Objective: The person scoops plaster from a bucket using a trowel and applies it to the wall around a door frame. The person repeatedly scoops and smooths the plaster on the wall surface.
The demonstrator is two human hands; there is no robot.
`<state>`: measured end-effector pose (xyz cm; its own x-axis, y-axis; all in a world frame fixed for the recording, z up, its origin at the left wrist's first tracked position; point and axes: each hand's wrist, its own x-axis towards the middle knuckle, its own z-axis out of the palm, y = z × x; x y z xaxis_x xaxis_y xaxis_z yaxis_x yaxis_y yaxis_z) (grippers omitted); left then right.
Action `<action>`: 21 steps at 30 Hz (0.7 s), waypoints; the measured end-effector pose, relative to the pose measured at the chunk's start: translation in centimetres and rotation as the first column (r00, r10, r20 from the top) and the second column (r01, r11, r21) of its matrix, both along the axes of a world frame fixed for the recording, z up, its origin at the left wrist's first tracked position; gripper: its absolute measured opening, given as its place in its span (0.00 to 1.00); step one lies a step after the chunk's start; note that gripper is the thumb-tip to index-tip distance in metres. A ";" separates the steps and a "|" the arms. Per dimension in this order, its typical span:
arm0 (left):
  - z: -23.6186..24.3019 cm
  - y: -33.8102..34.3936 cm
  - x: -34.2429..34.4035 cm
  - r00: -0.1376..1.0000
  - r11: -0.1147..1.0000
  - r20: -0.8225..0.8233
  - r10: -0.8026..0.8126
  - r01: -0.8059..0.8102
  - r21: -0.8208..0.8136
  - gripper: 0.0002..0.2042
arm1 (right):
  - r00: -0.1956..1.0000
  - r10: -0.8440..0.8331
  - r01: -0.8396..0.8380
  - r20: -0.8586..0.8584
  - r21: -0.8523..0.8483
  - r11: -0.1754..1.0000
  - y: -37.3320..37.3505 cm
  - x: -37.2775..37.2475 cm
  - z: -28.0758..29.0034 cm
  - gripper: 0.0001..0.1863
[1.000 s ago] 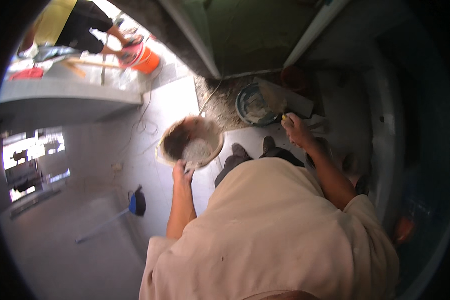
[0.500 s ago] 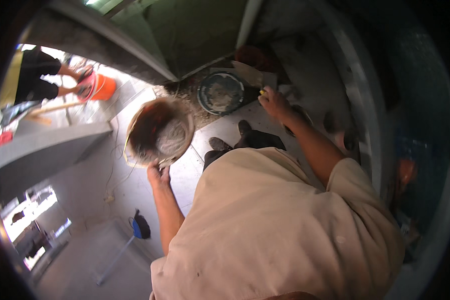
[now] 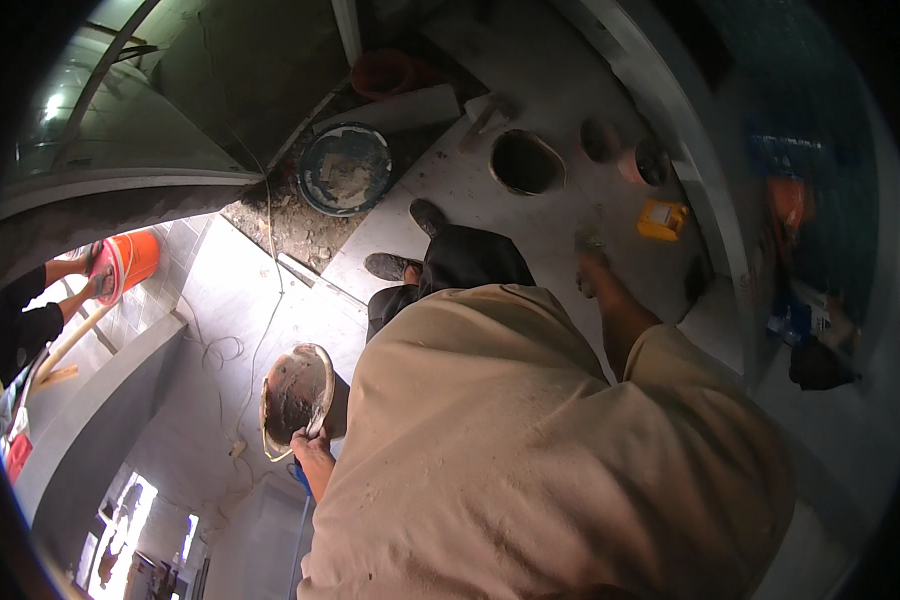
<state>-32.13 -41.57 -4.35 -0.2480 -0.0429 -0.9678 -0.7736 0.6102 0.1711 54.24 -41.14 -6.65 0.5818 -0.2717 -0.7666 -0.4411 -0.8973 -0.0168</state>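
My left hand (image 3: 312, 446) grips the rim of a mortar-stained bucket (image 3: 298, 390), tilted so its dirty inside shows. Its pale wire handle hangs along the left side. Off to the right, my right hand (image 3: 592, 275) reaches low over the floor with curled fingers. A small, pale greenish blur (image 3: 589, 240) lies at its fingertips, too smeared to name. Ahead of my feet stands a round dark tub (image 3: 346, 168) with greyish material in it. Beyond my right hand is another dark bucket (image 3: 526, 163).
Two smaller pots (image 3: 645, 163) and a yellow jerrycan (image 3: 662, 219) stand along the right wall. A flat tool (image 3: 487, 118) lies on the floor. Loose cables (image 3: 215, 348) run at left. Another person's hands are at an orange bucket (image 3: 132, 262) beyond a low wall (image 3: 110, 400).
My view has turned right. My left hand has brought the bucket closer to my body. My right hand has moved away from the round tub toward the right side.
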 end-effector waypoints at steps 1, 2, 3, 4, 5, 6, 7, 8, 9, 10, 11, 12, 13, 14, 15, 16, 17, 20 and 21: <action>2.2 -0.2 -1.6 0.999 1.000 -0.027 -0.023 0.023 -0.015 0.18 | 0.997 0.003 -0.002 -0.074 0.015 1.000 1.9 -3.8 1.9 0.17; 2.6 0.5 -1.1 0.999 0.998 -0.010 -0.047 0.047 -0.028 0.17 | 0.995 0.004 -0.001 -0.104 0.031 1.000 2.6 -4.5 3.8 0.16; 1.1 1.6 1.1 0.996 0.997 0.046 -0.073 0.075 -0.031 0.16 | 0.994 0.094 -0.090 -0.062 0.065 0.994 1.5 -2.4 3.4 0.16; 0.3 3.5 2.3 0.990 0.987 -0.013 -0.138 0.136 -0.090 0.12 | 0.982 0.188 -0.184 -0.031 0.112 0.977 1.4 -0.9 1.8 0.15; -0.7 4.5 5.6 0.989 0.991 -0.053 -0.135 0.134 -0.025 0.09 | 0.960 0.279 -0.279 0.016 0.132 0.951 1.0 1.6 1.0 0.15; -0.3 5.3 8.0 0.985 0.991 -0.121 -0.125 0.130 0.033 0.07 | 0.943 0.331 -0.328 0.001 0.144 0.934 1.6 2.4 0.8 0.18; 0.3 6.0 9.8 0.982 0.988 -0.178 -0.069 0.093 0.127 0.06 | 0.923 0.385 -0.377 -0.018 0.169 0.911 3.3 2.7 0.6 0.22; 1.4 6.8 11.1 0.979 0.979 -0.203 -0.005 0.047 0.200 0.05 | 0.895 0.446 -0.431 -0.027 0.206 0.878 6.1 3.0 1.1 0.26; 2.0 7.5 14.1 0.967 0.973 -0.254 0.025 0.035 0.227 0.05 | 0.873 0.485 -0.464 -0.058 0.208 0.861 7.5 4.5 1.4 0.26; 2.7 8.5 15.4 0.970 0.966 -0.236 0.064 -0.001 0.257 0.05 | 0.844 0.528 -0.497 -0.096 0.232 0.836 9.8 5.7 1.5 0.27; 3.6 8.7 16.3 0.969 0.958 -0.224 0.105 -0.038 0.285 0.05 | 0.808 0.573 -0.529 -0.138 0.259 0.808 11.3 6.3 1.7 0.28; 4.8 8.7 17.4 0.966 0.942 -0.218 0.138 -0.060 0.331 0.05 | 0.811 0.574 -0.522 -0.111 0.305 0.797 12.6 6.2 2.5 0.28; 5.7 8.6 18.8 0.967 0.930 -0.212 0.143 -0.058 0.364 0.04 | 0.814 0.575 -0.516 -0.084 0.349 0.782 13.8 6.1 3.8 0.29; 6.3 8.7 20.8 0.970 0.918 -0.197 0.141 -0.054 0.392 0.03 | 0.821 0.569 -0.509 -0.052 0.385 0.770 14.3 6.7 4.7 0.29; 6.6 9.2 23.0 0.974 0.904 -0.180 0.137 -0.049 0.424 0.03 | 0.814 0.580 -0.512 -0.043 0.419 0.750 14.7 7.9 4.9 0.30; 6.8 9.4 25.6 0.979 0.907 -0.191 0.067 0.020 0.421 0.05 | 0.807 0.590 -0.514 -0.035 0.451 0.730 15.1 9.4 4.7 0.30; 6.6 9.4 28.1 0.988 0.897 -0.143 0.060 0.009 0.443 0.06 | 0.802 0.597 -0.512 -0.029 0.480 0.712 15.3 11.0 4.1 0.31; 5.4 10.0 34.2 0.997 0.895 -0.071 0.017 0.016 0.446 0.16 | 0.742 0.669 -0.577 -0.044 0.465 0.671 13.8 16.4 -0.2 0.29; 5.1 10.1 36.8 0.999 0.910 -0.026 -0.025 0.034 0.413 0.20 | 0.739 0.671 -0.586 -0.059 0.435 0.684 12.9 17.5 -0.9 0.27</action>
<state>4.66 -31.42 0.79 -0.2623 0.3671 -0.8924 -0.7501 0.5042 0.4279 71.78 -28.20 -7.56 0.3348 0.4243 -0.8413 0.1937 -0.9048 -0.3792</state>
